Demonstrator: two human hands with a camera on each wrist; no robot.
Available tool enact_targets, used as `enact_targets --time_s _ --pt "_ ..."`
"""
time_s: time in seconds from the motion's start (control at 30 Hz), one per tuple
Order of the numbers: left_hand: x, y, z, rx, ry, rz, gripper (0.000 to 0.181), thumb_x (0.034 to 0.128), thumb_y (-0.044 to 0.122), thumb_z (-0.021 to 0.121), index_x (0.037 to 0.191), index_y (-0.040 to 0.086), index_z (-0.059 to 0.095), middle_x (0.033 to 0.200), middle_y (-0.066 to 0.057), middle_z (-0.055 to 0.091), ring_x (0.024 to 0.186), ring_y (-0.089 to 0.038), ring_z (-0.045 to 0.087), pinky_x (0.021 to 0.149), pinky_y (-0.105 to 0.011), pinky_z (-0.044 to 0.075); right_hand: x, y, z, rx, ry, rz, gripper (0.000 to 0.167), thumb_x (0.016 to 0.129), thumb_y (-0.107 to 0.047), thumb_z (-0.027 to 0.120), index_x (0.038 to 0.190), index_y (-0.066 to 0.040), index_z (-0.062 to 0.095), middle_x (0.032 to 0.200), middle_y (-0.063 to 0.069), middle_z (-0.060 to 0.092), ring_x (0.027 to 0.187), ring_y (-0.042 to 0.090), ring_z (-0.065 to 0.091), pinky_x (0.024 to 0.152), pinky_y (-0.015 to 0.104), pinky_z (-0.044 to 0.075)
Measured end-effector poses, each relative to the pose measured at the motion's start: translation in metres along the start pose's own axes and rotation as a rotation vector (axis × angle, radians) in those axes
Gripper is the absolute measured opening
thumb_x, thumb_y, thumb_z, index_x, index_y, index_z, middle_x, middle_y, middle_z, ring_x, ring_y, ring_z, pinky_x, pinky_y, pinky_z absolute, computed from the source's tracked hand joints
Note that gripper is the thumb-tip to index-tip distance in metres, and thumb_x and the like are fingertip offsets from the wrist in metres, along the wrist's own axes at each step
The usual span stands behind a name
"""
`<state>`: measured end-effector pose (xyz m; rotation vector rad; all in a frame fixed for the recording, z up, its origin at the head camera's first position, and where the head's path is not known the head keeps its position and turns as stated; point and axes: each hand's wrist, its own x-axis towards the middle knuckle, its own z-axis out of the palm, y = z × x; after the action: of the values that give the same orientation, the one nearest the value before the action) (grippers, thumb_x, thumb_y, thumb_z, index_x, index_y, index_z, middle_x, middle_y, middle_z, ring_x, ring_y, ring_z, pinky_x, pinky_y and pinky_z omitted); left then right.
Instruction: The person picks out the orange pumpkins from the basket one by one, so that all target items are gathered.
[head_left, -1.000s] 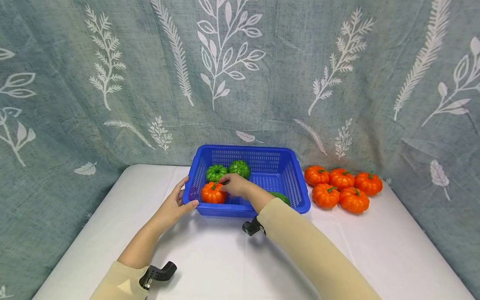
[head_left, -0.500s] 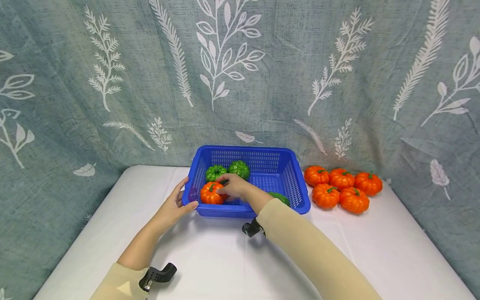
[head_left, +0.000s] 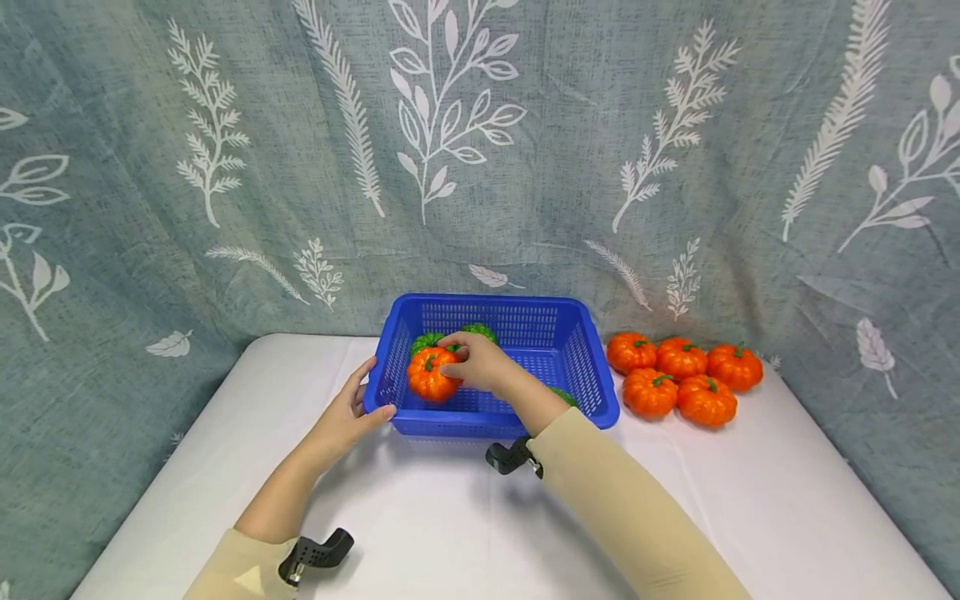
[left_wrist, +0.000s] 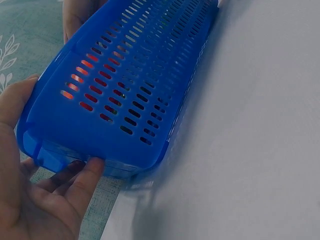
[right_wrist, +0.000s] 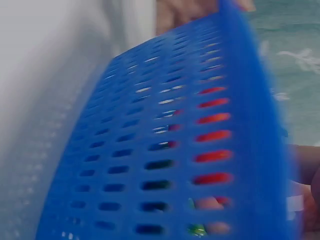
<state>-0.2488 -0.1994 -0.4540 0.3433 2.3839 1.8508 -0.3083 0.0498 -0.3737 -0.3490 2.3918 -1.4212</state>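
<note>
A blue slotted plastic basket [head_left: 461, 423] stands on the white table. My left hand [head_left: 347, 418] holds its left end, the thumb at the front corner and the fingers along the outer side; in the left wrist view the fingertips touch the end wall of the basket [left_wrist: 55, 120]. Inside the basket, my right hand [head_left: 483, 363] grips an orange pumpkin [head_left: 429, 377] with a green stem, raised off the basket floor. Behind it, two green pumpkins [head_left: 424, 342] are partly covered. Another green vegetable [head_left: 564, 395] shows at the front right, mostly behind my forearm.
Several orange pumpkins [head_left: 681, 358] sit in two rows to the right of the basket. A patterned grey-green curtain [head_left: 555, 167] hangs close behind the basket. White tabletop [head_left: 420, 508] lies in front. The right wrist view is blurred by the near basket wall [right_wrist: 150, 150].
My right hand has tightened on the orange pumpkin and lifted it up from the basket floor, now covering more of the green ones. My left hand stays at the basket's left end.
</note>
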Motion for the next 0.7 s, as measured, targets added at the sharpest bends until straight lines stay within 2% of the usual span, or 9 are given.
enact_targets --time_s 0.27,0.5,0.7 --pt "-0.001 0.001 0.000 0.006 0.005 0.002 0.087 0.0975 0.016 0.066 0.162 0.020 0.008 0.155 -0.027 0.035 0.139 -0.042 0.041 0.113 -0.053 0.034 -0.039 -0.004 -0.024 0.088 0.074 -0.034 0.047 0.095 -0.008 0.069 0.140 -0.016 0.057 0.132 0.018 0.051 0.111 0.033 0.064 0.082 0.035 0.060" --pt "-0.001 0.001 0.001 -0.006 0.001 0.010 0.088 0.0979 0.014 0.065 0.162 0.020 0.006 0.155 -0.028 0.033 0.140 -0.043 0.039 0.114 -0.053 0.033 -0.066 -0.003 -0.042 0.071 0.089 -0.076 0.049 0.097 -0.010 0.067 0.143 -0.018 0.054 0.138 0.017 0.050 0.116 0.033 0.062 0.085 0.037 0.059" --pt "-0.001 0.002 0.001 -0.012 -0.002 0.013 0.088 0.0979 0.015 0.065 0.162 0.019 0.006 0.155 -0.028 0.033 0.140 -0.043 0.038 0.114 -0.052 0.032 -0.087 0.001 -0.059 0.041 0.115 -0.116 0.051 0.097 -0.013 0.067 0.145 -0.017 0.052 0.138 0.018 0.049 0.111 0.032 0.064 0.087 0.039 0.058"
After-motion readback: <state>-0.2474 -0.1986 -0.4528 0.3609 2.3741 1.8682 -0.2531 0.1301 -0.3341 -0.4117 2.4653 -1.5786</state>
